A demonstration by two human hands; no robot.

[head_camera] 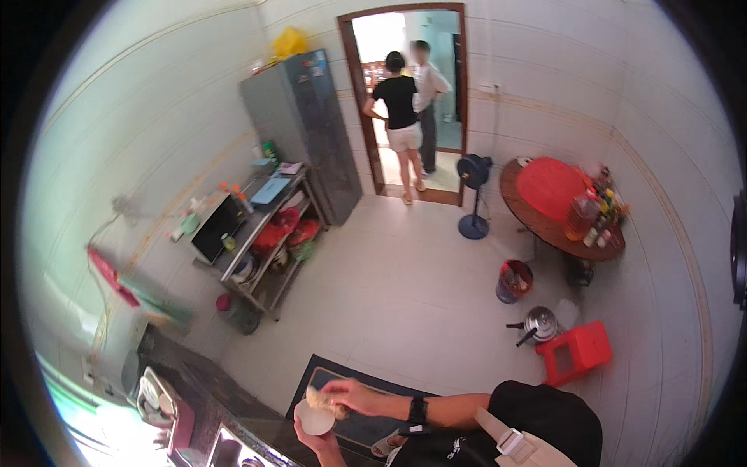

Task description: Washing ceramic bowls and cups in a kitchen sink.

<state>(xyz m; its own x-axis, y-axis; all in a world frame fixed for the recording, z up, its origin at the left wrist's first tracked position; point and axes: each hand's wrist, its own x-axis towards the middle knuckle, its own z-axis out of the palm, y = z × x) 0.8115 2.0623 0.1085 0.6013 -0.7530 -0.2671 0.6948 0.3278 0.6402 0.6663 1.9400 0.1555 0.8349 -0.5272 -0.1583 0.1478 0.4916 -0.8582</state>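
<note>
At the lower middle, my left hand [320, 443] holds a small white bowl [316, 418] from below and the side. My right hand [356, 397], with a black watch on its wrist, grips a tan, blurred item [322, 403] at the bowl's upper rim; whether it is a sponge, a cloth or food I cannot tell. The bowl's white round face is turned towards me. Left of my hands lies the dark counter with a metal sink [224, 446].
A pink dish rack [182, 420] stands on the counter. A dark mat [362, 425] lies below my hands. A red plastic stool [583, 350], a pressure cooker [541, 324] and a bin [515, 286] stand right. Two people [398, 102] stand at the doorway.
</note>
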